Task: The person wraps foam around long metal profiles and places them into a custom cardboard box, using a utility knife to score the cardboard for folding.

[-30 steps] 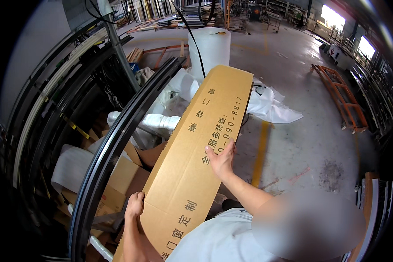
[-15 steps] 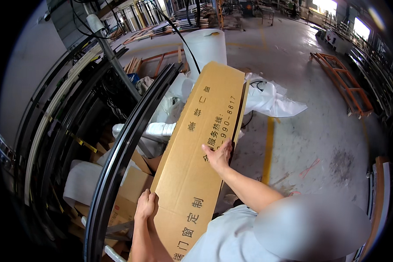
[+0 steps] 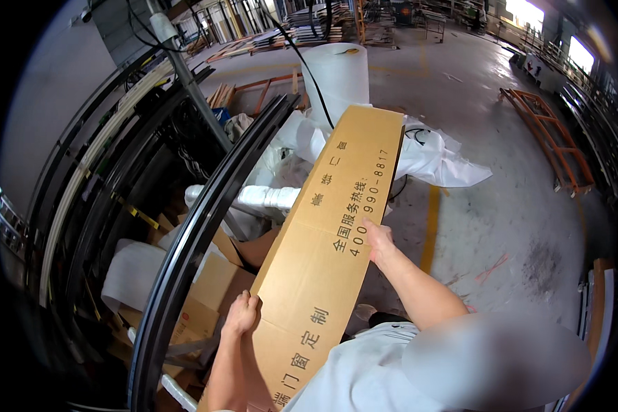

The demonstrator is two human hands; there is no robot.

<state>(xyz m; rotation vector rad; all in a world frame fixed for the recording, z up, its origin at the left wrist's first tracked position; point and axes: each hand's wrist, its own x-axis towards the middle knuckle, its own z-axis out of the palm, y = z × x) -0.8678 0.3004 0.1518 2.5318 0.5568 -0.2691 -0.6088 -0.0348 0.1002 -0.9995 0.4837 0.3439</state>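
Observation:
A long flat brown cardboard sheet [image 3: 329, 240] with dark printing runs from my chest out toward the floor ahead. My left hand [image 3: 242, 314] grips its left edge low down, fingers curled round it. My right hand [image 3: 378, 242] holds the right edge about halfway along, thumb on the printed face. A long curved black frame [image 3: 206, 206] lies just left of the cardboard, running alongside it.
White foam wrap and plastic sheeting [image 3: 432, 154] lie on the concrete floor beyond the cardboard, with a roll of bubble wrap [image 3: 336, 79] behind. Brown cartons [image 3: 213, 275] and foam sit under the black frame. An orange metal rack [image 3: 549, 137] stands at right.
The cardboard has shifted slightly right and away from me with both hands still on it. My left hand has slid a little up the left edge.

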